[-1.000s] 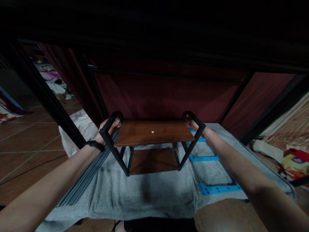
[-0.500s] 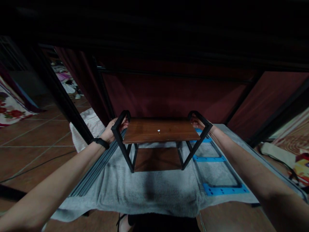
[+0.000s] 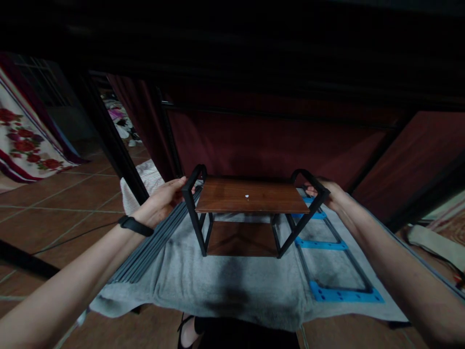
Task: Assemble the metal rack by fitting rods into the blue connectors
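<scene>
Shelf unit (image 3: 250,198) is standing on cloth (image 3: 261,286); rods (image 3: 154,249) are lying L of unit, ladder frame (image 3: 323,244) R, w/ panel (image 3: 269,145) standing bhd.

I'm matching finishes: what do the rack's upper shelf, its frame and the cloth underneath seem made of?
Upper shelf: wood or laminate, satin brown, streaky grain. Frame: probably matte black-coated metal, slim bars. Cloth: matte grey textile, perhaps fleece, soft folds.
</scene>
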`<state>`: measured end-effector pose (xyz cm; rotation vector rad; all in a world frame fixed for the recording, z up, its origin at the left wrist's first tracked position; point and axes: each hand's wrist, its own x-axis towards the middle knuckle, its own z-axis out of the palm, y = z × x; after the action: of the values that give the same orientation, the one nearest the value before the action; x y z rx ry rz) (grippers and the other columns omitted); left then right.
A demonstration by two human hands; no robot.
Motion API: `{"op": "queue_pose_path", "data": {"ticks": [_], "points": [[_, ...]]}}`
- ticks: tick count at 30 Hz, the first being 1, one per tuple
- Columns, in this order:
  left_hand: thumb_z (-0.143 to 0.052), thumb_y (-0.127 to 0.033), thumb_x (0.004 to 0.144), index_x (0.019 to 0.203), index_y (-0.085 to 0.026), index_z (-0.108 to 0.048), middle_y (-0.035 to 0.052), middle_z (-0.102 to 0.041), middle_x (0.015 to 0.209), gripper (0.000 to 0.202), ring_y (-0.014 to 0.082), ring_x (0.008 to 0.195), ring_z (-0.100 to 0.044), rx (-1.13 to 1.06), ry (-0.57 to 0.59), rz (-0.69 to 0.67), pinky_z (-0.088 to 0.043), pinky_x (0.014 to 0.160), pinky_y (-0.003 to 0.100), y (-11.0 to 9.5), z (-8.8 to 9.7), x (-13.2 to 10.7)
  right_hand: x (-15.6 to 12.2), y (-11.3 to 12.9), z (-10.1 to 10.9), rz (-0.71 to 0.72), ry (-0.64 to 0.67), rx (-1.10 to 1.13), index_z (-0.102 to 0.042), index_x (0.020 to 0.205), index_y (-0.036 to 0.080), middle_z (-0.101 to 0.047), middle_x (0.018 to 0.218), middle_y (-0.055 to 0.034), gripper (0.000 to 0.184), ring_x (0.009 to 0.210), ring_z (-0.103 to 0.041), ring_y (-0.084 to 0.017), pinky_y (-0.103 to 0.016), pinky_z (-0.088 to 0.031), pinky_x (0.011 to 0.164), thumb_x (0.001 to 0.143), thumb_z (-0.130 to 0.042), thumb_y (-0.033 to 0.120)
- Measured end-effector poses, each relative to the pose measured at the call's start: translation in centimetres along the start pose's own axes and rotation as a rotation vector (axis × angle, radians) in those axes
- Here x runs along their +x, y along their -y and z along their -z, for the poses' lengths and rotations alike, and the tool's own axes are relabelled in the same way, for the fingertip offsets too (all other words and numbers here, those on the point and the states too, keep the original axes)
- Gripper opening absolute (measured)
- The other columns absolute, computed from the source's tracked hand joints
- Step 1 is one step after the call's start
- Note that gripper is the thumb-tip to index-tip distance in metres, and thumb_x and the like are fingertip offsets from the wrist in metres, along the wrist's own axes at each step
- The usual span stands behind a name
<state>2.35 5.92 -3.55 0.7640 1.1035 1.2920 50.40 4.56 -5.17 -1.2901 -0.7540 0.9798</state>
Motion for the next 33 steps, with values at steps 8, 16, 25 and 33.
{"op": "queue_pose_path", "data": {"ticks": [8,16,25,33], "points": [[-0.080,-0.035,0.074,0.091,-0.013,-0.070,0.0078,-0.069,0.093,0.030,0.0144,0.080,-0.062,0.205,0.093,-0.135,-0.051,0.064,0.020,4.5,3.8,-3.4,-4.5,-3.4,2.5,0.032,0.179,-0.084,-0.071,0.089,0.021,-0.074,0.085,-0.0049,0.014,0.068,-0.067,-0.015,-0.023,-0.056,0.058,0.077,-0.073,0.028],[-0.085,-0.044,0.064,0.090,-0.015,-0.068,0.0031,-0.068,0.085,0.042,0.0114,0.075,-0.062,0.255,0.075,-0.184,-0.053,0.065,0.017,5.7,4.6,-4.5,-9.4,-4.3,3.3,0.058,0.184,-0.079,-0.068,0.087,0.022,-0.070,0.084,0.0000,0.034,0.065,-0.059,-0.009,-0.024,-0.053,0.069,0.068,-0.082,0.048],[-0.089,-0.037,0.057,0.082,-0.016,-0.067,0.0000,-0.065,0.074,0.039,0.0091,0.063,-0.058,0.180,0.007,-0.241,-0.051,0.056,0.015,5.7,3.7,-4.7,-10.2,-4.5,1.8,0.139,0.148,-0.113,-0.065,0.078,0.022,-0.064,0.077,0.0015,0.045,0.064,-0.056,-0.011,-0.027,-0.050,0.068,0.060,-0.083,0.059],[-0.090,-0.038,0.056,0.080,-0.016,-0.068,-0.0007,-0.065,0.071,0.039,0.0082,0.062,-0.057,0.171,0.024,-0.237,-0.049,0.059,0.015,6.1,3.9,-4.4,-9.5,-5.4,2.2,0.203,0.186,-0.137,-0.066,0.080,0.023,-0.062,0.077,0.0017,0.041,0.068,-0.056,-0.012,-0.027,-0.049,0.071,0.067,-0.080,0.059]]}}
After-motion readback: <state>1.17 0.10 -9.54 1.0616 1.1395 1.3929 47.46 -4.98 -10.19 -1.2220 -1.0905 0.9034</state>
